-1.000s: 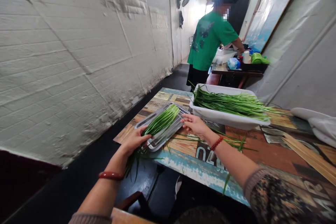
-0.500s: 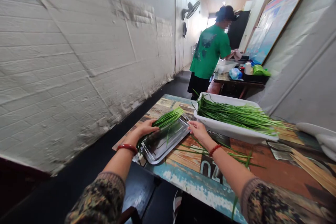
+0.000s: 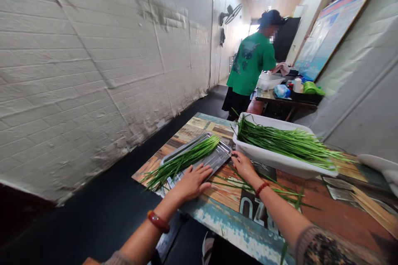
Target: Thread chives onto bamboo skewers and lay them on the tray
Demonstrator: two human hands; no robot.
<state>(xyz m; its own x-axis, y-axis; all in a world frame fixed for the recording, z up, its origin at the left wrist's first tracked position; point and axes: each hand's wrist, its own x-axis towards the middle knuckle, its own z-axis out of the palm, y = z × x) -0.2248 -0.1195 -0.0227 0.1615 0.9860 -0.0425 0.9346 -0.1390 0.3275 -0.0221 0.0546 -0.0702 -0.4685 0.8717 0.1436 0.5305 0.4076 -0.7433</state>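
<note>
In the head view, my left hand (image 3: 193, 182), nearer the green stalks (image 3: 186, 159), spreads flat, gripping nothing. They lie just beyond it, slanting along the metal tray (image 3: 214, 161), dark tips nearest, pale ends far right. My right hand (image 3: 245, 167) is half-curled at the corner; I can't tell its hold.

Stalks (image 3: 190, 155) on tray (image 3: 218, 158); left hand (image 3: 192, 181) spread over edge; right hand (image 3: 244, 167), hold unclear.

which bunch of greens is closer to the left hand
The smaller bunch on the metal tray, beside the left hand; the larger bunch lies in the white tub.
</note>
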